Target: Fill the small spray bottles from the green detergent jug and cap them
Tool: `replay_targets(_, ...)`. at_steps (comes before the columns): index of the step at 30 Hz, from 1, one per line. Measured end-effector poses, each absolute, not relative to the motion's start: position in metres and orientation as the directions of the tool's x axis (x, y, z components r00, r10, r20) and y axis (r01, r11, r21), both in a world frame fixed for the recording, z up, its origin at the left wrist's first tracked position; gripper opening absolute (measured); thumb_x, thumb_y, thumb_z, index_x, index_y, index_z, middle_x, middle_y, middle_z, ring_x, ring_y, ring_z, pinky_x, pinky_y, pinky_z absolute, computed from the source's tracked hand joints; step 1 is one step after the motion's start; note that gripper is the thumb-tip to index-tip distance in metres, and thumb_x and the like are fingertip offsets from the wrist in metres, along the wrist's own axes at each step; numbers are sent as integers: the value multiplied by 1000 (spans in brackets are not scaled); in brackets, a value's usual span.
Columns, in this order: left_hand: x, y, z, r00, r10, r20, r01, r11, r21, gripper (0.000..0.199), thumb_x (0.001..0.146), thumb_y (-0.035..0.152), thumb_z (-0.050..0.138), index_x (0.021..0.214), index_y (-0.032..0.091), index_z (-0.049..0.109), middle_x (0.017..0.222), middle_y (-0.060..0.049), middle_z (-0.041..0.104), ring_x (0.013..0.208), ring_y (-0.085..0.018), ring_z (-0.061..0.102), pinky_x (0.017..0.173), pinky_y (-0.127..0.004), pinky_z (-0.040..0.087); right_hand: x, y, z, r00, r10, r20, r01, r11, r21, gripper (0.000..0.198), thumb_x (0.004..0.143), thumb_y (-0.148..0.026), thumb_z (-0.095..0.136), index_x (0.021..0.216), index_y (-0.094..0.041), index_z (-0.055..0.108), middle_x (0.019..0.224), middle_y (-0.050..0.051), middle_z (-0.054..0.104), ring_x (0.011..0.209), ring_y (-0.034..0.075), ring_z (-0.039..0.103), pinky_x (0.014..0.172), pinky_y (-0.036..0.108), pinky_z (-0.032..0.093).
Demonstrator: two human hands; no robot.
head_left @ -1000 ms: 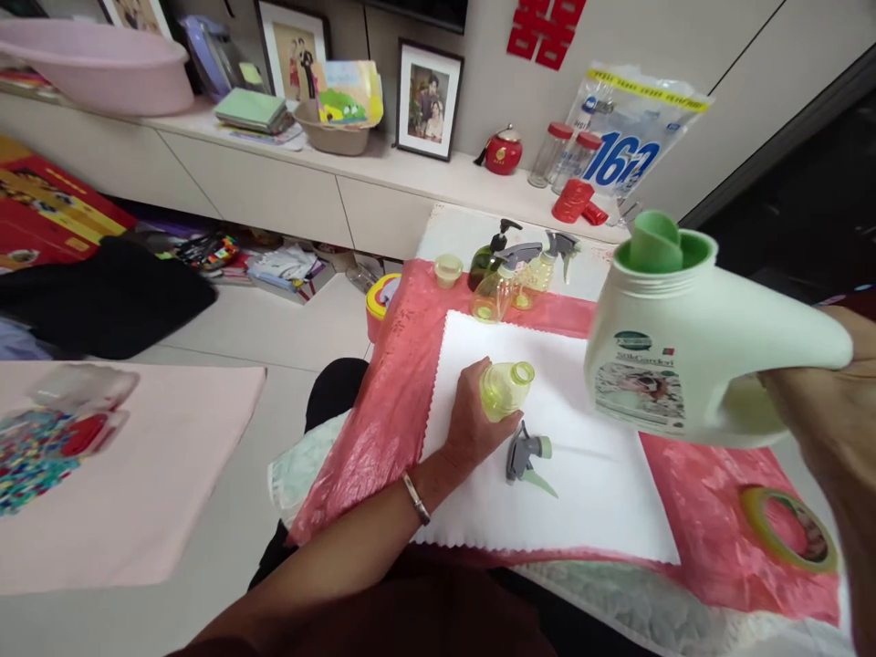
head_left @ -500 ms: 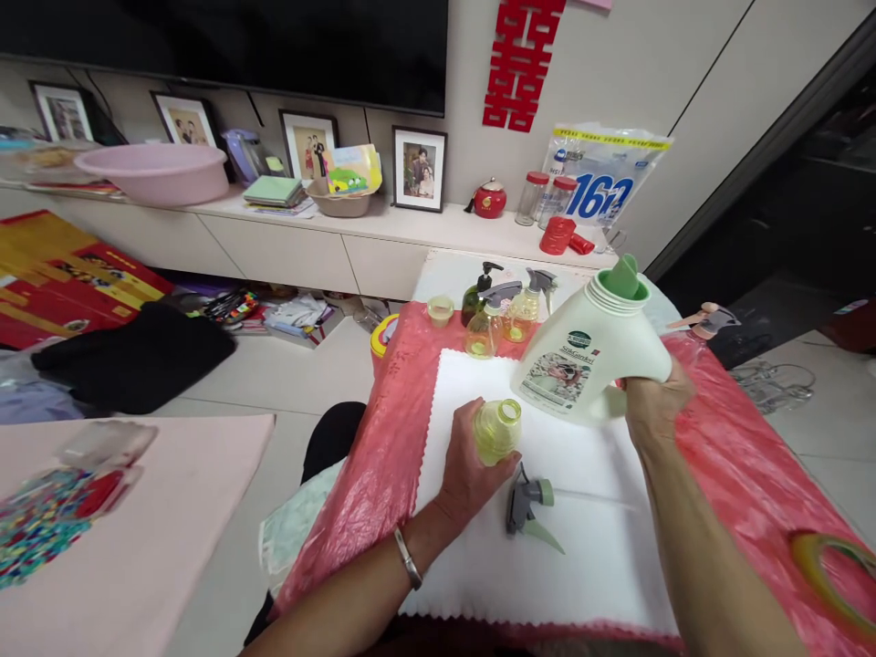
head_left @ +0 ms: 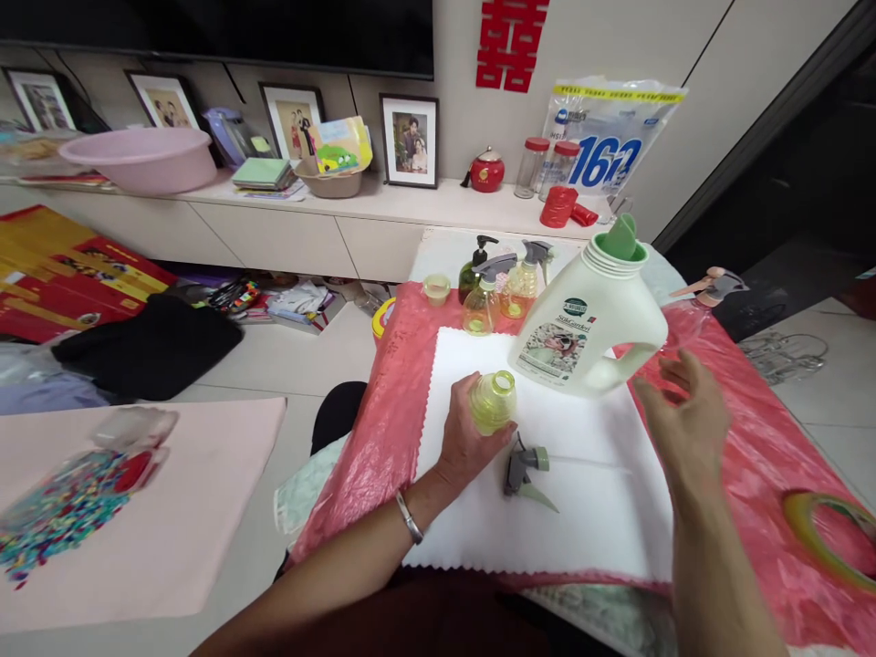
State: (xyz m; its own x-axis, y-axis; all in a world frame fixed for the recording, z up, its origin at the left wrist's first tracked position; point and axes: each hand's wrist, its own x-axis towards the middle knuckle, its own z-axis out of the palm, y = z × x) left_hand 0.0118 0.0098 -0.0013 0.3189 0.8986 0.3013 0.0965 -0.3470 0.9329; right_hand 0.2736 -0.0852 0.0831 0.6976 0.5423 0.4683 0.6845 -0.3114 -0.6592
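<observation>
My left hand is wrapped round a yellow-green ribbed spray bottle that has no top on, its mouth facing up. To the right, my right hand is off the jug's handle with fingers apart and slightly curled, holding nothing. The pale green detergent jug stands upright on the white mat, uncapped, with a green spout in its neck. A grey and green trigger spray head lies on the mat by my left hand, its thin clear tube pointing right.
Behind the mat stand a clear spray bottle, an amber one, a dark green pump bottle and a small cup. A tape roll lies right on the red cover. A pink-topped spray bottle is beyond.
My right hand has let go of the jug's handle and moved right and slightly down. The jug stays in place. My left hand still holds the bottle. The view has tilted downward a little.
</observation>
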Motion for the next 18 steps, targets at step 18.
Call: replay_targets(18, 13, 8, 0, 330, 893, 305, 99, -354, 930, 87, 69, 44, 84, 139, 21, 37, 136, -14, 52, 131, -34, 55, 113, -55, 46, 172, -123, 32, -13, 999, 46, 997, 16, -74, 41, 92, 0, 42, 126, -18, 59, 116, 9, 55, 102, 22, 54, 84, 34, 42)
